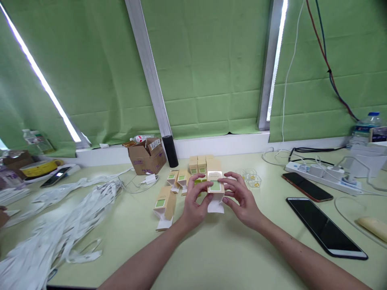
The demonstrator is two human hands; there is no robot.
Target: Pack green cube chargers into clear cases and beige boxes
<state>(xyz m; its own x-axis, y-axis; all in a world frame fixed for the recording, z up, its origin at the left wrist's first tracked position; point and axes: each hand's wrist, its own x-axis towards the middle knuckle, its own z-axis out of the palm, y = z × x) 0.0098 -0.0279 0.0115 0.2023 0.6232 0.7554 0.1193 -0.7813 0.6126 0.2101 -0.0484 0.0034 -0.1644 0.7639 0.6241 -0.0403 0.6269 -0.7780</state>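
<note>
A small cream carton (pixel 215 176) with a green label is held just above the table, its white flap hanging down toward me. My left hand (pixel 193 201) grips its left side between fingers and thumb. On the opposite side, my right hand (pixel 243 201) has bent fingertips against the carton's edge. To the left lies a larger open carton (pixel 169 201) with a green window, and two similar small cartons (pixel 173 178) stand behind it. Several more cartons (pixel 201 162) stand in a row at the back, partly hidden by the held one. Green pieces show behind my left fingers.
Clear plastic cases (pixel 254 180) with yellow bits sit right of my hands. Two phones (pixel 326 227) and a power strip (pixel 323 177) lie farther right. White straps (pixel 60 225) heap on the left. A cardboard box (pixel 146 157) and black cylinder (pixel 170 151) stand behind.
</note>
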